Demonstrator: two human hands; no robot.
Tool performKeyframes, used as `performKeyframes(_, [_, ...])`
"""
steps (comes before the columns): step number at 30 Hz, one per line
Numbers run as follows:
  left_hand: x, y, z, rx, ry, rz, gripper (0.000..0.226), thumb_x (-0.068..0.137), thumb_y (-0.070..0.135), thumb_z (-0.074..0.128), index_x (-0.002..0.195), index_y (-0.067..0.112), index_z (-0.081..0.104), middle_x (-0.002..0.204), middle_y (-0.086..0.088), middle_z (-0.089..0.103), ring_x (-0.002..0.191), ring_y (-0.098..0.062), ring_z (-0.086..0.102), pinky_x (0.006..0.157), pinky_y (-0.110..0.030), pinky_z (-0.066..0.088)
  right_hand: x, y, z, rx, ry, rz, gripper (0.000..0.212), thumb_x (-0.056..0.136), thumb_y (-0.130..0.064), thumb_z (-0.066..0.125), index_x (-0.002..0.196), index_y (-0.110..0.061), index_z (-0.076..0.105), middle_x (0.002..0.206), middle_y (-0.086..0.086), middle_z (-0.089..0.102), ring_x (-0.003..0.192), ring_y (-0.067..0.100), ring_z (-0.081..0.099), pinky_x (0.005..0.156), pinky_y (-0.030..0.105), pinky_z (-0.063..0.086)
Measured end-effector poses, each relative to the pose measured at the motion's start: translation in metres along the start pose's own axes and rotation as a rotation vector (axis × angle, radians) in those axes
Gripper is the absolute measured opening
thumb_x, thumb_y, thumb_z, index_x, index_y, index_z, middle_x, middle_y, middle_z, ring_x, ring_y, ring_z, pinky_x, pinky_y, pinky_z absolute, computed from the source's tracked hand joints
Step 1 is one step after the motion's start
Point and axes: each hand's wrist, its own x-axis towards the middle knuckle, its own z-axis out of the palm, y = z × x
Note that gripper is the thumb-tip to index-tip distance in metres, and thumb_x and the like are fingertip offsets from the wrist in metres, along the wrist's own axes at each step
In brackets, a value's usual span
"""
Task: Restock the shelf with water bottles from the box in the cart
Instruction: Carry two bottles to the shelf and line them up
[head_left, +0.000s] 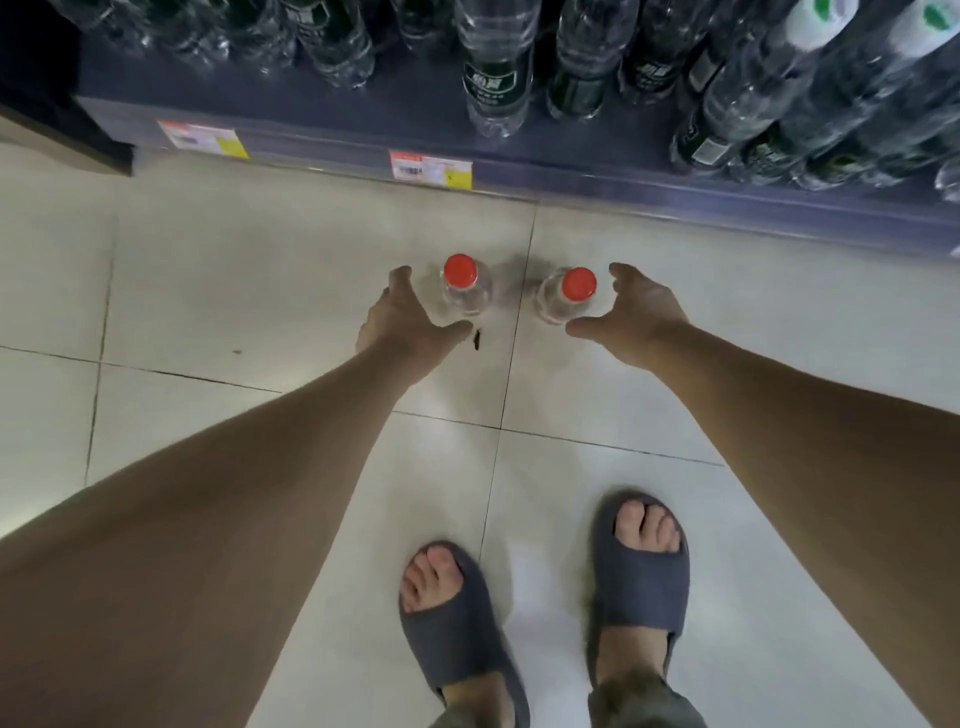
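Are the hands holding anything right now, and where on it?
Nothing is held. The left hand is open beside the left bottle, the right hand beside the right bottle.

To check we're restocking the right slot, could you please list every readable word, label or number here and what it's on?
Nothing reads clearly.
Left price tag, shelf edge: print blurred, unreadable.
Middle price tag: barcode visible, print too small.
Dark green bottle label: white characters, blurred.
Left red cap and right red cap: no print visible.
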Motion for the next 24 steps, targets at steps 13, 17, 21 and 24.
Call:
performKeyframes(13, [0.030, -0.003, 0.036, -0.225, 0.137, 0.124, 0.053, 0.071, 0.052, 0.089, 0.113, 0.049, 0.057, 0.097, 0.024, 0.069, 0.098, -0.012, 0.068, 0.078, -0.027, 0.055, 0.025, 0.008, 0.027, 0.263, 0.067, -0.178, 0.062, 0.069, -0.024, 0.090, 0.121, -0.035, 0.058, 0.104, -0.010, 0.066, 0.098, 0.019, 0.064, 0.082, 0.033, 0.057])
performKeyframes(17, [-0.003, 0.005, 0.023, -0.231, 0.222, 0.116, 0.059, 0.067, 0.063, 0.083, 0.117, 0.042, 0.059, 0.092, 0.025, 0.068, 0.087, -0.004, 0.067, 0.065, -0.011, 0.044, -0.008, 0.006, 0.003, 0.196, 0.039, -0.192, 0.064, 0.072, -0.031, 0.089, 0.127, -0.032, 0.057, 0.110, -0.004, 0.067, 0.101, 0.021, 0.064, 0.088, 0.038, 0.058])
performKeyframes(21, [-0.061, 0.021, -0.017, -0.306, 0.238, 0.143, 0.058, 0.066, 0.058, 0.088, 0.116, 0.042, 0.061, 0.096, 0.026, 0.073, 0.088, 0.008, 0.069, 0.065, -0.001, 0.044, -0.062, -0.010, -0.038, 0.207, 0.022, -0.229, 0.058, 0.070, -0.041, 0.088, 0.119, -0.037, 0.056, 0.100, -0.012, 0.068, 0.095, 0.016, 0.066, 0.079, 0.033, 0.058])
performKeyframes(24, [-0.117, 0.047, -0.056, -0.342, 0.234, 0.172, 0.053, 0.070, 0.045, 0.091, 0.113, 0.043, 0.060, 0.100, 0.030, 0.072, 0.091, 0.012, 0.068, 0.072, -0.001, 0.044, -0.119, -0.028, -0.084, 0.300, 0.007, -0.228, 0.063, 0.066, -0.037, 0.090, 0.119, -0.035, 0.056, 0.105, -0.010, 0.071, 0.100, 0.018, 0.068, 0.090, 0.039, 0.057])
